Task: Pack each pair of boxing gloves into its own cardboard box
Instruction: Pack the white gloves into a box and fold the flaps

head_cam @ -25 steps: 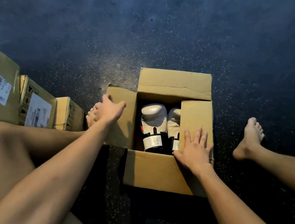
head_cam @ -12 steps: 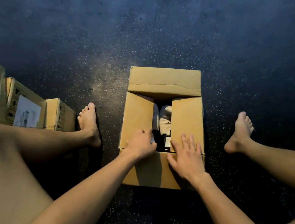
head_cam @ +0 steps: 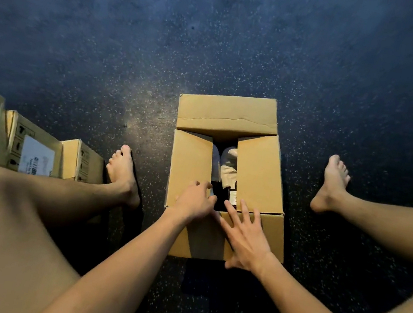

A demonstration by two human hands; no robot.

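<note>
Head view: left flap (head_cam: 189, 164) has just folded in, so the boxing gloves (head_cam: 228, 167) in the cardboard box (head_cam: 227, 117) are nearly covered. Left hand (head_cam: 193, 203) curls at its edge, grip unclear; right hand (head_cam: 244, 240) rests flat on the near flap (head_cam: 269, 238).

So the floor (head_cam: 89, 35) is some dark, matte, blue-black stuff with tiny pale flecks all over. Lighting's pretty dim, with one warmer bright patch (head_cam: 145, 121) left of center, fading to bluish gloom at the far edge.
</note>
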